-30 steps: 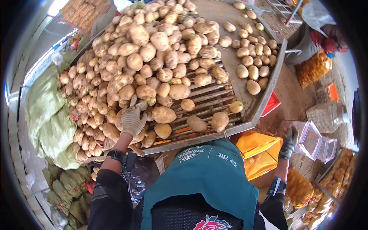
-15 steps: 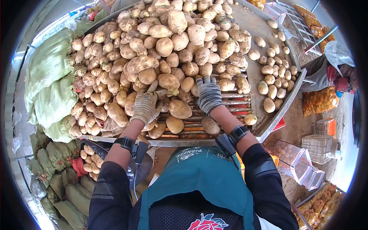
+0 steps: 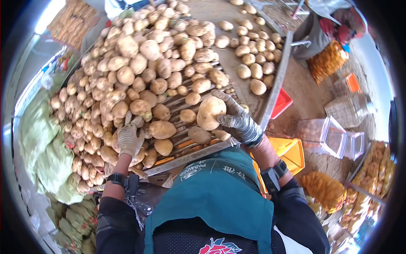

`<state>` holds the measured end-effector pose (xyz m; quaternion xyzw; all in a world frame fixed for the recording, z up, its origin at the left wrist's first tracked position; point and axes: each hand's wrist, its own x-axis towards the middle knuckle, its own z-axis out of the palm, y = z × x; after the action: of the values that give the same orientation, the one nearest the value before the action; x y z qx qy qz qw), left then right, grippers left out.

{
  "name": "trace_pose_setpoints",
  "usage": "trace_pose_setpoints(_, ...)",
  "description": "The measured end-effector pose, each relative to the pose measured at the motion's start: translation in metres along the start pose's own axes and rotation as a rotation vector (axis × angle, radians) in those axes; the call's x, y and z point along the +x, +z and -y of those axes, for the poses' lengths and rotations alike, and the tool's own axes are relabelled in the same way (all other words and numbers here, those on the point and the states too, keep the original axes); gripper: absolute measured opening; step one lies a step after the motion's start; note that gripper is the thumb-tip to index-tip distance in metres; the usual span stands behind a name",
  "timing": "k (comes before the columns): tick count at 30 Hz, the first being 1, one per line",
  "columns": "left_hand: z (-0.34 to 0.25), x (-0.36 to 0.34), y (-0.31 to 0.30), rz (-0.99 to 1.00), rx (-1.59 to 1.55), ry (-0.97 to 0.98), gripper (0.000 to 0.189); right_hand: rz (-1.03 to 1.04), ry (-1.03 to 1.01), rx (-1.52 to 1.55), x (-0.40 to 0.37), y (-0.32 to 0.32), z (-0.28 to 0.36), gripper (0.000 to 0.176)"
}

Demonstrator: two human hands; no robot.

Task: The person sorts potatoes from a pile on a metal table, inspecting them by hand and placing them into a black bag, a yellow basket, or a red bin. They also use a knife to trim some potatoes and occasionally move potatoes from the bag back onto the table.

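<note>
Gripped in my gloved right hand (image 3: 242, 123) is a large pale potato (image 3: 209, 113), lifted above the slatted grate (image 3: 175, 106). My left hand (image 3: 130, 139), also gloved, rests against the potato heap (image 3: 114, 80) with fingers stretched out and apart, holding nothing. Just to its right lies an oval potato (image 3: 162, 130) at the pile's lower edge, and a rounder potato (image 3: 163, 147) sits below that one. A brownish potato (image 3: 199, 135) lies on the slats under the held one.
Smaller potatoes (image 3: 256, 71) lie on the flat right side, inside a metal rim (image 3: 277, 80). Green sacks (image 3: 40, 142) flank the heap. A yellow crate (image 3: 292, 154), red bin (image 3: 281, 103) and clear boxes (image 3: 323, 135) stand at right. Another person (image 3: 321, 31) is near a filled net bag (image 3: 325, 63).
My right hand has moved from the slats to the right and now holds a large potato. My left hand stays at the heap's edge. The whole view has turned and shifted.
</note>
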<state>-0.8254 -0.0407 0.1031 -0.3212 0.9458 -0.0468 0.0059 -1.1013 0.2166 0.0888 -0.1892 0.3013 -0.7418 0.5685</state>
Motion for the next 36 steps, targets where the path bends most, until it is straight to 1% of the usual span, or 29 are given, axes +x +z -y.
trace_pose_setpoints(3,0.005,-0.003,0.006,-0.076,0.038,0.085,0.033,-0.046,-0.041,0.112,-0.025,-0.002,-0.002,0.088)
trace_pose_setpoints(4,0.004,-0.003,0.007,-0.076,0.036,0.106,0.033,-0.084,-0.014,0.127,-0.035,-0.004,-0.002,0.09)
trace_pose_setpoints(6,0.005,-0.004,0.007,-0.007,0.044,0.026,0.036,-0.125,-0.036,0.311,-0.046,0.001,-0.005,0.089)
trace_pose_setpoints(7,0.01,-0.005,0.016,-0.203,0.051,0.142,0.037,-0.138,-0.052,0.387,-0.049,-0.003,-0.009,0.087)
trace_pose_setpoints(8,0.014,-0.005,0.019,-0.202,0.05,0.151,0.037,-0.148,-0.065,0.463,-0.049,-0.008,-0.016,0.085)
trace_pose_setpoints(9,0.015,-0.006,0.019,-0.139,0.061,0.119,0.038,-0.167,-0.107,0.413,-0.048,-0.011,-0.025,0.066)
trace_pose_setpoints(10,0.015,-0.007,0.018,-0.077,0.073,0.082,0.038,-0.17,-0.109,0.413,-0.047,-0.018,-0.031,0.066)
trace_pose_setpoints(12,0.011,-0.007,0.013,-0.04,0.056,0.052,0.039,-0.134,0.043,0.842,-0.044,-0.025,-0.038,0.048)
trace_pose_setpoints(13,0.007,-0.007,0.009,-0.071,0.051,0.061,0.038,-0.135,0.05,0.842,-0.044,-0.024,-0.04,0.048)
trace_pose_setpoints(14,0.004,-0.008,0.008,-0.103,0.046,0.067,0.038,-0.187,0.073,0.862,-0.043,-0.023,-0.039,0.045)
trace_pose_setpoints(16,0.005,-0.007,0.009,-0.077,0.061,0.046,0.037,-0.291,0.127,0.897,-0.039,-0.018,-0.039,0.042)
trace_pose_setpoints(17,0.007,-0.006,0.01,-0.053,0.077,0.034,0.037,-0.257,0.144,0.803,-0.038,-0.019,-0.039,0.039)
trace_pose_setpoints(18,0.007,-0.006,0.011,-0.051,0.08,0.01,0.037,-0.277,0.184,0.761,-0.035,-0.014,-0.032,0.039)
trace_pose_setpoints(20,0.008,-0.004,0.011,0.07,0.102,-0.038,0.037,-0.324,0.132,0.747,-0.023,-0.01,-0.029,0.041)
trace_pose_setpoints(21,0.009,-0.004,0.01,0.072,0.107,-0.062,0.037,-0.354,0.115,0.62,-0.016,-0.009,-0.021,0.043)
trace_pose_setpoints(22,0.009,-0.004,0.01,0.021,0.078,-0.027,0.037,-0.5,0.085,0.463,-0.001,-0.017,-0.025,0.042)
trace_pose_setpoints(23,0.007,-0.004,0.01,-0.03,0.047,0.008,0.037,-0.496,-0.027,0.129,0.011,-0.027,-0.026,0.041)
trace_pose_setpoints(24,0.006,-0.003,0.008,-0.029,0.049,-0.016,0.037,-0.475,-0.143,-0.204,0.021,-0.034,-0.026,0.041)
trace_pose_setpoints(26,0.006,-0.003,0.005,0.073,0.08,-0.04,0.038,-0.403,0.041,-0.552,0.036,-0.017,-0.012,0.043)
trace_pose_setpoints(27,0.008,-0.003,0.006,0.074,0.085,-0.068,0.038,-0.432,0.055,-0.735,0.043,-0.011,-0.015,0.038)
trace_pose_setpoints(28,0.011,-0.003,0.009,0.062,0.05,-0.053,0.039,-0.375,0.034,-0.697,0.049,-0.002,-0.021,0.041)
trace_pose_setpoints(29,0.012,-0.004,0.012,0.052,0.015,-0.04,0.04,-0.312,0.085,-0.576,0.05,0.008,-0.026,0.043)
trace_pose_setpoints(30,0.009,-0.001,0.007,0.118,0.018,-0.071,0.04,-0.25,0.141,-0.455,0.051,0.025,-0.028,0.045)
trace_pose_setpoints(31,0.005,0.0,-0.002,0.182,0.022,-0.107,0.04,-0.172,0.173,-0.35,0.056,0.024,-0.048,0.043)
trace_pose_setpoints(32,0.0,-0.001,-0.008,0.134,-0.125,-0.095,0.037,-0.109,0.131,-0.55,0.064,0.022,-0.066,0.038)
trace_pose_setpoints(33,-0.002,-0.002,-0.016,0.076,-0.257,-0.089,0.036,-0.056,0.106,-0.726,0.067,0.037,-0.068,0.037)
trace_pose_setpoints(34,-0.002,0.002,-0.026,0.209,-0.237,-0.133,0.035,0.005,0.066,-0.891,0.069,0.051,-0.072,0.035)
trace_pose_setpoints(35,0.004,-0.002,-0.02,0.086,-0.334,-0.053,0.037,0.024,0.12,-0.848,0.074,0.055,-0.081,0.035)
trace_pose_setpoints(36,0.003,-0.002,-0.026,0.057,-0.302,-0.044,0.038,0.037,0.177,-0.813,0.076,0.055,-0.088,0.034)
